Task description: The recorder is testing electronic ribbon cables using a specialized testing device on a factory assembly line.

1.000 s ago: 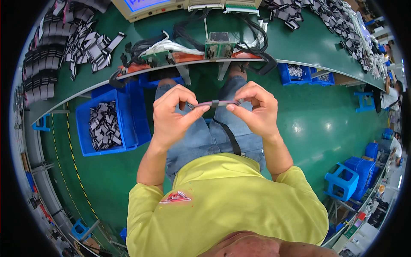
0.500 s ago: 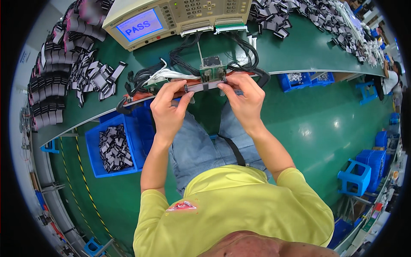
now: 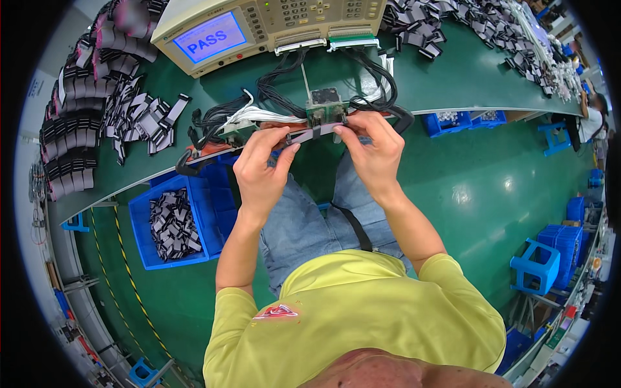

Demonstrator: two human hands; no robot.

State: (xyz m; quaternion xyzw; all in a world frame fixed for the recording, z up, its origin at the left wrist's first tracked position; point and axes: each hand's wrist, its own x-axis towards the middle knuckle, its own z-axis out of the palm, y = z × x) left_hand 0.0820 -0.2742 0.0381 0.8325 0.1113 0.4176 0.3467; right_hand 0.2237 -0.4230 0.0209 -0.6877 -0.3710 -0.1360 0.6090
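Note:
A short grey ribbon cable [image 3: 302,137] with a dark band at its middle spans the gap between my two hands at the table's front edge. My left hand [image 3: 262,171] pinches its left end, where a small dark connector shows by the fingertips. At the other end, my right hand [image 3: 374,152] has thumb and forefinger closed on the cable; the fingers mostly hide that end. Just beyond the cable stands a small test fixture [image 3: 325,107] with a dark top block. Whether the cable touches the fixture, I cannot tell.
Behind the fixture, a beige tester [image 3: 265,29] with a lit screen joins black and white wire bundles [image 3: 278,84]. Ribbon cables are heaped at left [image 3: 145,116] and far right [image 3: 414,29]. Below the table's left side, a blue bin [image 3: 139,236] holds more.
Both hands have shifted slightly right relative to the picture, along with the fixture and tester. The ribbon cable now slopes and bends more between my fingers.

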